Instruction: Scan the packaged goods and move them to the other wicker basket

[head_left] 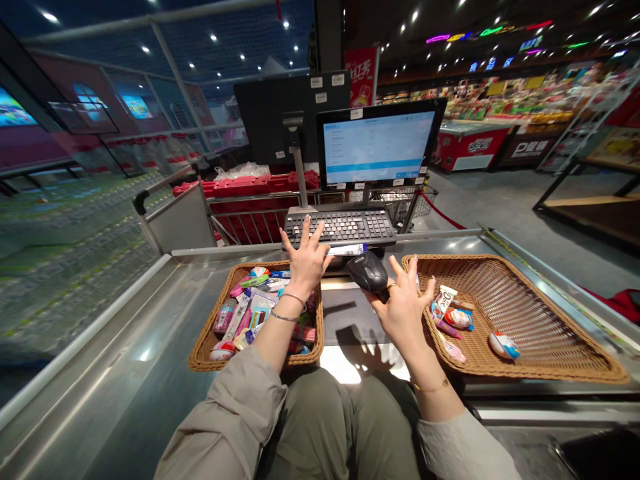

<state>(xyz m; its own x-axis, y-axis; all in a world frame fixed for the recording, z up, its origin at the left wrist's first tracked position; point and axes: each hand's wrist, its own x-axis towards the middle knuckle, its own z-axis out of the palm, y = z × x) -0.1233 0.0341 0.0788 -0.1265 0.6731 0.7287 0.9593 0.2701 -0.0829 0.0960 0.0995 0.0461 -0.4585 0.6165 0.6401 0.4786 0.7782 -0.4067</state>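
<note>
My left hand (pixel 307 260) is open, its fingers spread over the left part of a black keyboard (pixel 345 227). Beside its thumb lies a slim white and blue box (pixel 349 250); whether the thumb touches it I cannot tell. My right hand (pixel 403 303) grips a black barcode scanner (pixel 367 270) between thumb and index finger, the other fingers stretched out. Under my left forearm stands a wicker basket (pixel 200 350) full of small packaged goods. To the right, another wicker basket (pixel 550 313) holds a Dove bar (pixel 445 300), egg-shaped packs (pixel 504 345) and a few small items.
A lit monitor (pixel 377 150) stands behind the keyboard, with a second screen's dark back (pixel 270 113) to its left. The metal counter (pixel 150 333) surrounds my lap. Beyond it are a shopping cart (pixel 415 200), red crates (pixel 250 187) and stacked bottles (pixel 75 253).
</note>
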